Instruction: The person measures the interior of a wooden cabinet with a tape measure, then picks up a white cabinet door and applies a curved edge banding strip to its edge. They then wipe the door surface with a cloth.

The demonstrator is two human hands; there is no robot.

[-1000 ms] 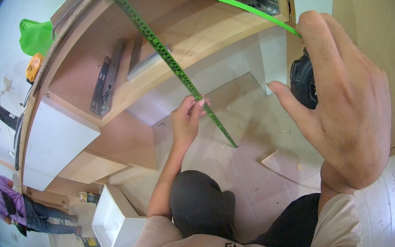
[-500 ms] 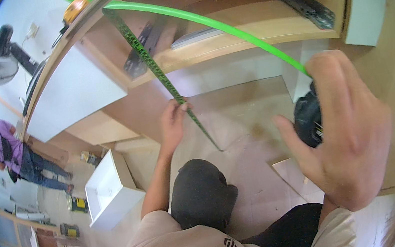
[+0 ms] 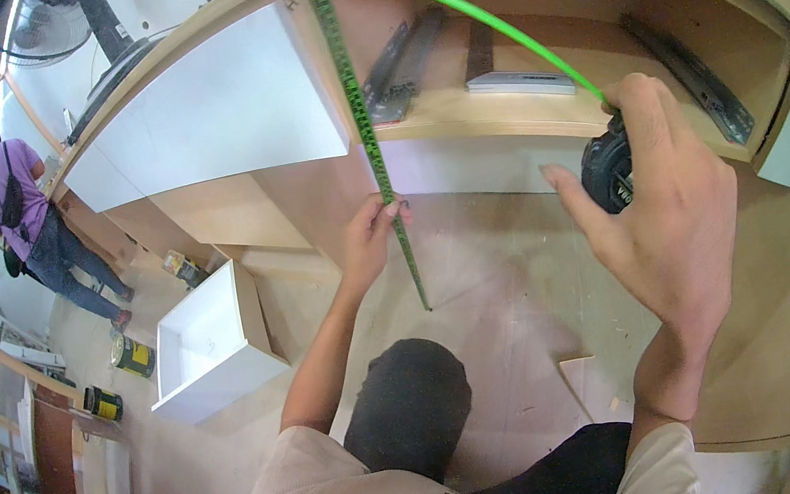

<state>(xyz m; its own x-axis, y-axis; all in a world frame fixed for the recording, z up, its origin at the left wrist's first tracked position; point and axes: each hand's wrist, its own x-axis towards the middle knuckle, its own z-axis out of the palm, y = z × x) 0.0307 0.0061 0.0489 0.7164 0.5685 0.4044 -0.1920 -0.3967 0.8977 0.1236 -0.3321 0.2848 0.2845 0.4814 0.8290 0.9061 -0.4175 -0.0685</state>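
Note:
A tape measure with a black case (image 3: 608, 173) is in my right hand (image 3: 665, 194), the fingers over its top and the thumb apart from its side. Its bright green blade (image 3: 473, 14) arcs up to the cabinet's top edge and bends sharply there. From that bend the marked face drops in front of the cabinet, its end reaching down near the floor. My left hand (image 3: 373, 235) pinches this hanging length low down, below the open compartment (image 3: 537, 106). Inside the compartment lie dark metal drawer slides (image 3: 695, 83) and a try square with a silver stock (image 3: 521, 83).
White drawer fronts (image 3: 204, 112) close the cabinet's left side. A loose white drawer (image 3: 207, 349) rests on the floor to the left, with paint cans (image 3: 132, 355) beyond it. A person in a purple shirt (image 3: 8, 185) stands far left. A thin board piece (image 3: 578, 388) lies near my knee.
My view has shifted toward the right, so the cabinet sits further left and higher. Both hands keep their hold on the tape measure, and the blade stays bent at the top edge.

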